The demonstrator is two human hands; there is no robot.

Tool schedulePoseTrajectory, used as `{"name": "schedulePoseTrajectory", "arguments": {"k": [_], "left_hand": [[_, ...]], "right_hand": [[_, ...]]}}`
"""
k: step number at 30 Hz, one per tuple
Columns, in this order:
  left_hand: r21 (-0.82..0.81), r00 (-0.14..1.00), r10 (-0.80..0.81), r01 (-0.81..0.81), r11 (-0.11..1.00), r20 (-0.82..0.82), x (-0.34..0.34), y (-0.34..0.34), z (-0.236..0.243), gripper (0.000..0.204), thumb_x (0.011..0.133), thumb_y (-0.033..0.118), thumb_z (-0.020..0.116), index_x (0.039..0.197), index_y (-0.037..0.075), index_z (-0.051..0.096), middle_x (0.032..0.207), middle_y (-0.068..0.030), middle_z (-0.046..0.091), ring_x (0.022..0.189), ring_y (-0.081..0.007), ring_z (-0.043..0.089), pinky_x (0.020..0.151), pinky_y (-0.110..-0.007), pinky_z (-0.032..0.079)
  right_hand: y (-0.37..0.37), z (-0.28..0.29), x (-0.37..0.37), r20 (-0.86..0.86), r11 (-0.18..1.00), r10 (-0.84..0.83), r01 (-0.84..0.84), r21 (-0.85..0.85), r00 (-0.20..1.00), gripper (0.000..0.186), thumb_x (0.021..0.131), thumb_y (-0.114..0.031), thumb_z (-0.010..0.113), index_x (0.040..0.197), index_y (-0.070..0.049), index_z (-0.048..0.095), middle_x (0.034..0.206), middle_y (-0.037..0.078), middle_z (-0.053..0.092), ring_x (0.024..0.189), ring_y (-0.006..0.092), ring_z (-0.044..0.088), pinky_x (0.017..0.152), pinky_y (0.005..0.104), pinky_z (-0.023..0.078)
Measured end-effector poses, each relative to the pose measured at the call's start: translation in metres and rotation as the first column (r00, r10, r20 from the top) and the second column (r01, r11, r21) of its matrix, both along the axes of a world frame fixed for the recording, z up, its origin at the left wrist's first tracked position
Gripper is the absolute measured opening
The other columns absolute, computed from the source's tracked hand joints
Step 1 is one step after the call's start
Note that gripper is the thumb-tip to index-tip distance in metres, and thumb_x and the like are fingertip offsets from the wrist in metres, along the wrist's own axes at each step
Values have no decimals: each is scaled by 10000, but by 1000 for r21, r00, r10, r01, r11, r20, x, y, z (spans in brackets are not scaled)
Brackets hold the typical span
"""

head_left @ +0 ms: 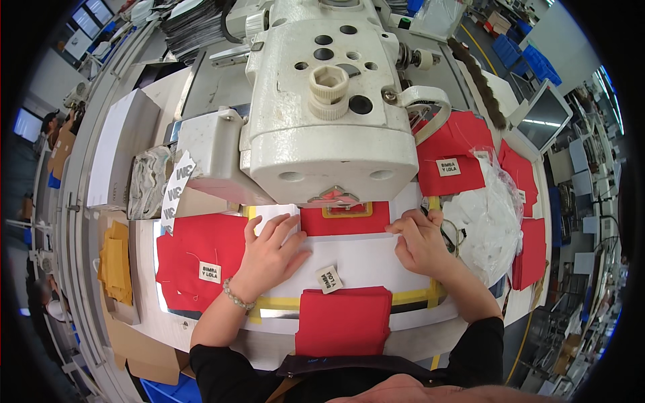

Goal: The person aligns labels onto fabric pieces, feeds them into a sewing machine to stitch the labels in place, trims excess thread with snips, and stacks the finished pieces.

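A red fabric piece (344,226) lies on a white template sheet (366,258) under the head of a large white sewing machine (329,144). My left hand (272,252) is spread at the fabric's left edge, its fingertips on a small white block. A beaded bracelet circles that wrist. My right hand (422,243) is at the fabric's right edge, index finger forward and touching the sheet, thumb apart, other fingers bent. Between my hands and me lies a small cream label (329,279) with dark print, just above a folded stack of red fabric (344,321). A yellow-edged clamp frame (347,211) sits on the fabric.
More red pieces with labels lie at the left (195,258) and back right. A clear plastic bag of white pieces (484,225) is right of my right hand. A long white box (123,151), yellow envelopes (116,262) and a tilted screen (543,121) stand around the table.
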State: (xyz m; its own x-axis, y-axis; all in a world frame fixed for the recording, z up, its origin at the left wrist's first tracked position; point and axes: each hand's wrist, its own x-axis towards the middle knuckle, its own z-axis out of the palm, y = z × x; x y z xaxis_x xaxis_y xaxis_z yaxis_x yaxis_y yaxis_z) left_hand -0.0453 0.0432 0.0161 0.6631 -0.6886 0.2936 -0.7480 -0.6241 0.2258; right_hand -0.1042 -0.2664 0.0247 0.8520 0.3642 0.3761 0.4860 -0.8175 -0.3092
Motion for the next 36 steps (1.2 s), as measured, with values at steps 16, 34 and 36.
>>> {"name": "schedulePoseTrajectory", "arguments": {"k": [16, 34, 36], "left_hand": [[65, 998, -53, 54, 996, -28, -3, -3, 1, 382, 804, 346, 735, 1109, 146, 623, 1288, -42, 555, 1213, -203, 512, 1045, -481, 263], [62, 998, -55, 57, 996, -32, -4, -4, 4, 375, 818, 342, 712, 1107, 117, 627, 1258, -52, 555, 1219, -197, 499, 1036, -484, 283], [65, 998, -53, 56, 996, -35, -4, -3, 4, 377, 819, 342, 710, 1108, 116, 626, 1262, -51, 555, 1220, -198, 497, 1034, -485, 286]], "right_hand": [[-3, -1, 2, -122, 990, -23, 39, 135, 992, 351, 676, 13, 560, 1011, -81, 517, 928, 3, 639, 922, 223, 587, 833, 421, 291], [-2, -1, 1, -112, 997, -15, 24, 73, 994, 335, 679, -8, 572, 1005, -73, 526, 930, -8, 643, 926, 202, 584, 817, 407, 282], [-1, -3, 2, -64, 996, -31, 37, 85, 997, 364, 714, -36, 605, 1071, -64, 542, 931, -9, 640, 928, 192, 583, 808, 400, 282]]}}
